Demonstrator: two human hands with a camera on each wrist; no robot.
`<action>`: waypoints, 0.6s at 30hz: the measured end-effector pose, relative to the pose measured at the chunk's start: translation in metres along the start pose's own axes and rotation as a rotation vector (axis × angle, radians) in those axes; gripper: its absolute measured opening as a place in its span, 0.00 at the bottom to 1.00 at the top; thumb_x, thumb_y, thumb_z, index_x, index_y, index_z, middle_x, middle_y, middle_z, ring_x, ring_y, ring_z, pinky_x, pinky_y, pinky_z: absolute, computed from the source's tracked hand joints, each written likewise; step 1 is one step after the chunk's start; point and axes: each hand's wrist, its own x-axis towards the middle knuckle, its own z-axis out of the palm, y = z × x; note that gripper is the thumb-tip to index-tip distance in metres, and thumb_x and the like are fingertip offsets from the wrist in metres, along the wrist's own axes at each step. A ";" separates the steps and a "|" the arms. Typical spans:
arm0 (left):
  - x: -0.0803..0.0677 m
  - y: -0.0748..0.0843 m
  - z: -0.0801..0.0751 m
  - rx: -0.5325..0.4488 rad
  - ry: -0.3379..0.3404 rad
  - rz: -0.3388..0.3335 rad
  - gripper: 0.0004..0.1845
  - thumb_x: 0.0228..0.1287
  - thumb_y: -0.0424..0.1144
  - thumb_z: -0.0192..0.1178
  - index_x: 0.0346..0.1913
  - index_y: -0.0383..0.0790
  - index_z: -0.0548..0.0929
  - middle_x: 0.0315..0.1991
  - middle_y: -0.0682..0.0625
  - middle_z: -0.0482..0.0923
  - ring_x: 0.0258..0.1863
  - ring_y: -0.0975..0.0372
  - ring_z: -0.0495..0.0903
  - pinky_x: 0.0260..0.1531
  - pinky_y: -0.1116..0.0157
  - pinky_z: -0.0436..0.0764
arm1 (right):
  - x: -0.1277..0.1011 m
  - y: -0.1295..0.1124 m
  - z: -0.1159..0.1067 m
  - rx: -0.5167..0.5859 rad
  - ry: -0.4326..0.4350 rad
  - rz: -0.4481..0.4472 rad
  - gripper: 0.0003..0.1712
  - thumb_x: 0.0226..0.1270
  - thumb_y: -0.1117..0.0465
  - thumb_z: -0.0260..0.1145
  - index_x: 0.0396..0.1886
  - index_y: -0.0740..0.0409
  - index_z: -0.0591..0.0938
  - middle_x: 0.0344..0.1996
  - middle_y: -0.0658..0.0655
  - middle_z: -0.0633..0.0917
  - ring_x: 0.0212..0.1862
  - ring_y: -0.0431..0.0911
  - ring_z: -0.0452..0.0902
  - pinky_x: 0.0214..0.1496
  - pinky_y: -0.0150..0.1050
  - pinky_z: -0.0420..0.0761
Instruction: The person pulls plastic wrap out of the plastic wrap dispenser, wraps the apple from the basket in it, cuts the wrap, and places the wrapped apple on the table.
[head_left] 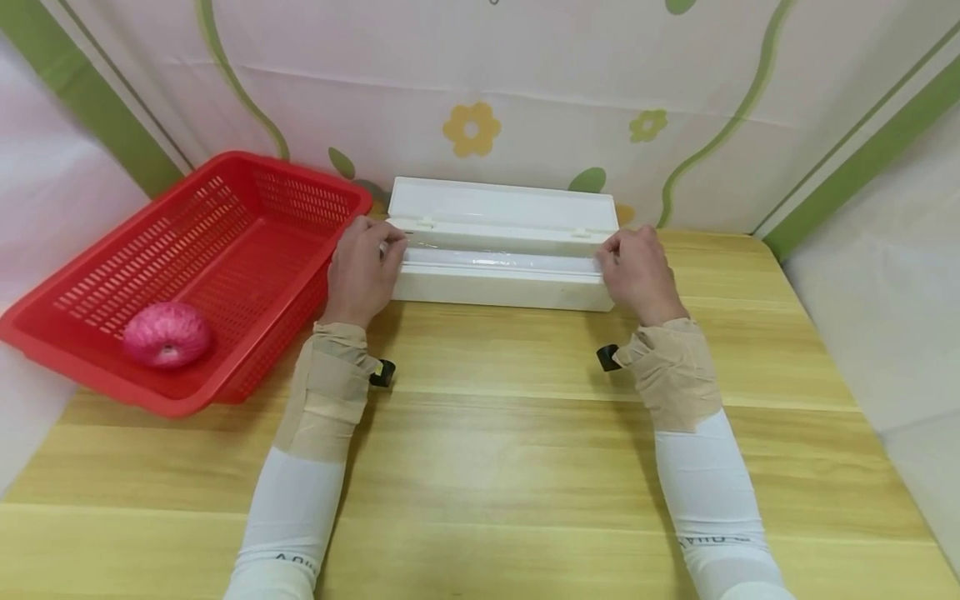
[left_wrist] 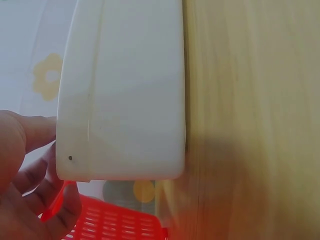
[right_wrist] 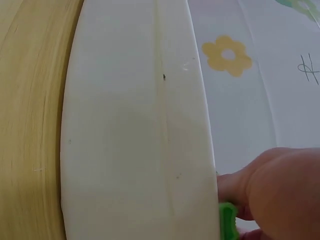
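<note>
We're looking down at a long white dispenser box [head_left: 501,287] that's sitting across the far half of the wooden table [head_left: 510,450], right up against the flowery backdrop cloth [head_left: 525,92], w/ its lid [head_left: 501,207] flipped open and standing up at the back. There's a roll of clear film [head_left: 498,262] lying lengthwise inside the box, shiny strip running end to end. Our left hand [head_left: 363,271] is sitting at the left end of the box, fingers [head_left: 390,242] curled over the top edge where the film roll ends, so they're gripping/pinching there, though exactly what's between the fingertips we can't tell from the head view. Right hand [head_left: 636,273] is doing the same at the right end, fingers [head_left: 609,248] bent in over the edge of the box by the film. Left wrist cam is mostly showing the box's white side [left_wrist: 125,90] w/ the hand [left_wrist: 22,175] just beside its end, fingers loosely bent, red basket peeking behind. Right wrist cam is giving us the box's front [right_wrist: 135,125], part of the hand at the corner, plus a small green bit [right_wrist: 227,220] right by the fingers, too cropped to ID. Off to the left, a red slotted basket [head_left: 247,242] is resting just beside the box, hanging a bit over the table edge, w/ a pink netted ball-ish thing [head_left: 167,334] lying in its near corner.
</note>
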 end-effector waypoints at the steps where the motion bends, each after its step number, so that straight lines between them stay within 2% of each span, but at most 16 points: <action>1: 0.000 0.000 0.000 0.004 0.000 0.003 0.12 0.78 0.38 0.61 0.52 0.35 0.89 0.50 0.39 0.79 0.49 0.48 0.77 0.49 0.51 0.78 | 0.001 0.001 -0.001 0.008 -0.004 -0.014 0.20 0.85 0.59 0.49 0.56 0.70 0.80 0.61 0.71 0.73 0.54 0.60 0.71 0.51 0.53 0.76; 4: 0.000 -0.001 -0.002 0.009 0.001 0.014 0.11 0.78 0.37 0.61 0.52 0.34 0.89 0.49 0.39 0.80 0.48 0.48 0.77 0.49 0.51 0.79 | 0.002 0.006 -0.004 0.041 -0.016 -0.051 0.19 0.86 0.58 0.48 0.55 0.70 0.79 0.56 0.68 0.76 0.52 0.59 0.73 0.53 0.52 0.76; 8: -0.001 -0.003 -0.005 -0.005 -0.001 0.034 0.12 0.77 0.37 0.62 0.52 0.33 0.89 0.49 0.38 0.81 0.47 0.48 0.78 0.48 0.52 0.79 | 0.005 0.012 -0.007 0.093 -0.020 -0.069 0.19 0.87 0.55 0.50 0.56 0.64 0.79 0.57 0.65 0.77 0.51 0.57 0.74 0.49 0.49 0.77; 14: -0.001 -0.003 -0.007 -0.017 -0.008 0.047 0.12 0.77 0.37 0.62 0.52 0.33 0.89 0.49 0.38 0.83 0.45 0.48 0.78 0.48 0.53 0.78 | 0.009 0.020 -0.005 0.170 0.029 -0.112 0.16 0.86 0.54 0.54 0.53 0.61 0.81 0.49 0.61 0.81 0.46 0.51 0.74 0.44 0.43 0.75; 18: -0.001 -0.002 -0.006 -0.027 -0.006 0.047 0.11 0.77 0.37 0.62 0.52 0.33 0.89 0.48 0.38 0.85 0.44 0.49 0.78 0.47 0.54 0.78 | 0.009 0.023 -0.004 0.194 0.060 -0.124 0.15 0.86 0.55 0.55 0.52 0.61 0.81 0.49 0.62 0.83 0.45 0.48 0.73 0.44 0.39 0.74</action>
